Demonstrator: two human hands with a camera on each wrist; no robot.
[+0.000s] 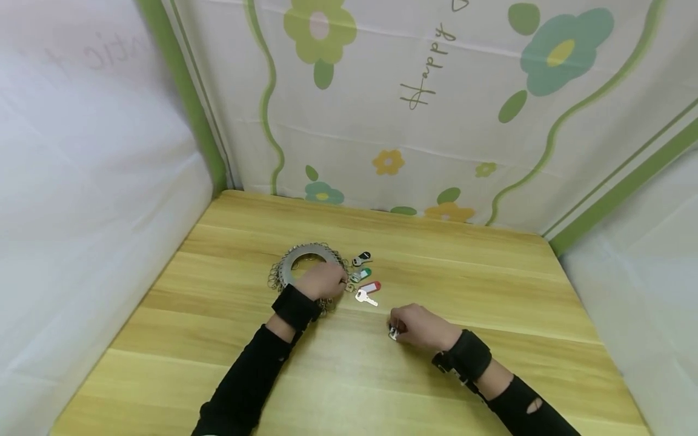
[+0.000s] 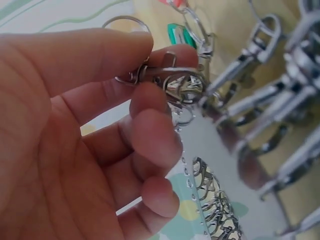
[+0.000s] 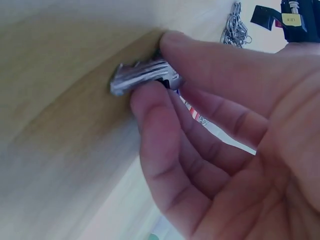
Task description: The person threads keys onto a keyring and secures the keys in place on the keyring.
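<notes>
A flat grey metal ring (image 1: 286, 271) lies on the table, with many snap hooks hanging around its rim. My left hand (image 1: 322, 280) is at the ring's right side. In the left wrist view its thumb and fingers pinch a metal snap hook (image 2: 172, 72) with a split ring (image 2: 127, 20) at its end. To the lower right, my right hand (image 1: 421, 327) pinches a silver key (image 3: 142, 75) just above the table. The fingers cover part of that key. Between the hands lie a bright key (image 1: 366, 297) with a red tag (image 1: 371, 287) and keys with a green tag (image 1: 366, 272) and a black tag (image 1: 366, 255).
The wooden table (image 1: 474, 272) reaches back to a white flowered cloth (image 1: 338, 133). More white cloth walls (image 1: 98, 181) stand at left and right. Both wrists wear black bands (image 1: 471, 354).
</notes>
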